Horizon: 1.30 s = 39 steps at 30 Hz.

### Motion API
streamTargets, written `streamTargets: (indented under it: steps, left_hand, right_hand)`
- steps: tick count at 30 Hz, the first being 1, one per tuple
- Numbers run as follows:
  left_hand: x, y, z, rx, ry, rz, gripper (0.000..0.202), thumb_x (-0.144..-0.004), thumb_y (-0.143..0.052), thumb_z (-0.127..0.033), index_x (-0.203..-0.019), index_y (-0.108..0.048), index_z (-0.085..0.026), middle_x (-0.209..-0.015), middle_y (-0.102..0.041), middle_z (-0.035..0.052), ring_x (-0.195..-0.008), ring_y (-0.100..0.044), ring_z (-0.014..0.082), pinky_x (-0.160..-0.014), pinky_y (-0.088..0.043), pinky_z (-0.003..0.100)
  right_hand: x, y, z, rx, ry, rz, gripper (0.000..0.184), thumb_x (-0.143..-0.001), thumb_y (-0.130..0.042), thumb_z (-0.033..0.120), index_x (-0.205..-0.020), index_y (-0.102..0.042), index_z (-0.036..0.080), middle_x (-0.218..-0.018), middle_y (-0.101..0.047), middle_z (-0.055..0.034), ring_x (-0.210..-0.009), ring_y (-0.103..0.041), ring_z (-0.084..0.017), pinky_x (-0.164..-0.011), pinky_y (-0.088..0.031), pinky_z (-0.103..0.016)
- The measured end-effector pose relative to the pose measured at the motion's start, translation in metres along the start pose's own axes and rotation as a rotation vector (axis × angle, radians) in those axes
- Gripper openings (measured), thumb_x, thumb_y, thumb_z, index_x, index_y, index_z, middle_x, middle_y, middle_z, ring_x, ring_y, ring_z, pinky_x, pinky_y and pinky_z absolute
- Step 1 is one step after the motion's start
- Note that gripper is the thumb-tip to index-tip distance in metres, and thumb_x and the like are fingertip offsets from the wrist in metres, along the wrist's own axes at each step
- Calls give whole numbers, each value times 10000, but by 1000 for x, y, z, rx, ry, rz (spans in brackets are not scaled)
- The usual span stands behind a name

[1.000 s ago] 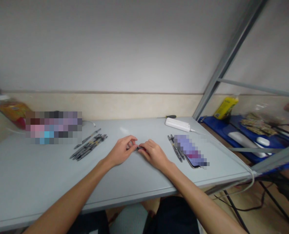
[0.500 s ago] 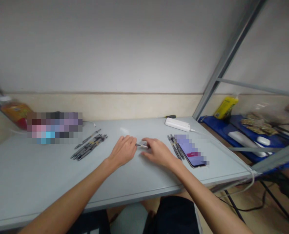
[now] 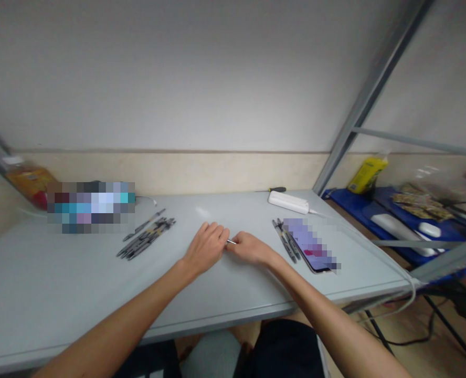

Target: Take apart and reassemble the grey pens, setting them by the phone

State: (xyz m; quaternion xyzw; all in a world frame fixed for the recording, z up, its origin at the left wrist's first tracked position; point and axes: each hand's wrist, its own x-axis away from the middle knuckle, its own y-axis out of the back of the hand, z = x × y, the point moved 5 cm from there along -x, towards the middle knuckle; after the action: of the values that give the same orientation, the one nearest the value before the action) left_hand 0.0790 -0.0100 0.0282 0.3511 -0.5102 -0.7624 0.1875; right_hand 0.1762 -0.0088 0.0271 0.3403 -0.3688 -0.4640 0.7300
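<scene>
Over the middle of the desk [image 3: 79, 294] my two hands meet around one pen [image 3: 231, 241]. Only a short, shiny length of it shows between them. My left hand [image 3: 208, 245] is closed round one end, knuckles up. The fingers of my right hand [image 3: 251, 248] are closed on the other end, its tip hidden inside them. To the left lies a bunch of several grey and black pens [image 3: 146, 239], with a single pen [image 3: 144, 224] just behind. Two similar pens [image 3: 285, 240] lie on the right, beside a phone [image 3: 311, 247] whose screen is lit and blurred out.
A white power strip [image 3: 288, 202] with a cable and a screwdriver [image 3: 277, 189] lie at the back right. At the back left are a pixelated object [image 3: 91, 207] and an orange bottle [image 3: 30, 181]. A metal frame post [image 3: 337, 152] rises at the right edge; beyond it is a blue surface with clutter.
My right hand has closed its spread fingers on the pen and come nearer my left hand, so less of the pen shows. The lying pens have stayed put.
</scene>
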Motion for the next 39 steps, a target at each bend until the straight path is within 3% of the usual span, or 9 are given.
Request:
streamTargets:
  steps: [8,18,25,34,39]
  left_hand:
    - [4,-6,9,47,173,129,211,-800,-428,-94,-774,-630,-150,-719,-663,119,-761,-628,253,-685,-421,349]
    - [2,-7,14,100,392,365,285,-789,-399,-159,-849,-677,-184,-818,-691,118,-804,-646,234,-673,-440,311]
    - [0,-8,13,145,352,334,307,-831,-369,-271,-865,-661,-182,-800,-689,117,-775,-648,245,-649,-438,320]
    - [3,-6,14,118,405,318,338,-844,-337,-264,-886,-652,-148,-827,-686,139,-786,-645,246,-685,-435,338]
    - [2,-10,14,160,387,344,360,-829,-346,-275,-820,-685,-153,-818,-690,150,-773,-646,249,-663,-430,333]
  right_hand:
    - [6,-11,11,356,29,-217,336,-842,-402,307,-867,-685,126,-858,-690,-179,-766,-648,-251,-623,-438,-307]
    - [7,-12,18,607,82,-349,207,-871,-364,103,-889,-569,124,-783,-667,-135,-756,-647,-225,-604,-456,-284]
    - [2,-14,11,669,115,-422,152,-876,-386,118,-862,-534,147,-804,-642,-118,-785,-613,-232,-649,-445,-311]
    - [-2,-12,11,690,241,-427,117,-884,-401,145,-873,-515,166,-816,-618,-94,-804,-560,-221,-634,-385,-292]
    - [3,-15,11,725,232,-472,100,-878,-413,145,-858,-509,167,-808,-592,-94,-791,-522,-226,-642,-352,-315]
